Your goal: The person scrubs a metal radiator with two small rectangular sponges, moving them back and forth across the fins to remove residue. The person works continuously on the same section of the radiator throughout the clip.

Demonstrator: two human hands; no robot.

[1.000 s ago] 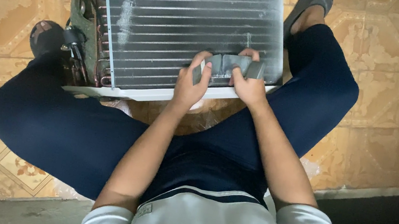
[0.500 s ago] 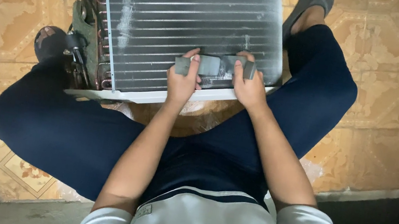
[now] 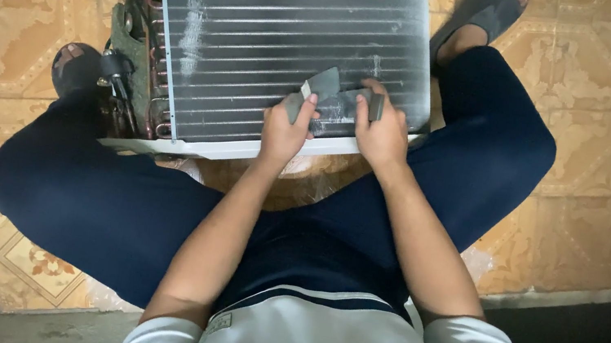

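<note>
Shifted left, grey tool (image 3: pixel 331 101) sits between both hands' fingers (image 3: pixel 308 106).

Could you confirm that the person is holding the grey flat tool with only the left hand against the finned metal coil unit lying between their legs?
Not quite: the head view shows both hands on the grey flat tool, the left hand and the right hand. The rest holds: it lies against the finned metal coil unit between their legs.

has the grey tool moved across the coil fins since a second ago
Yes. The grey tool, held by both hands, has shifted left along the finned coil, away from its right edge.
</note>
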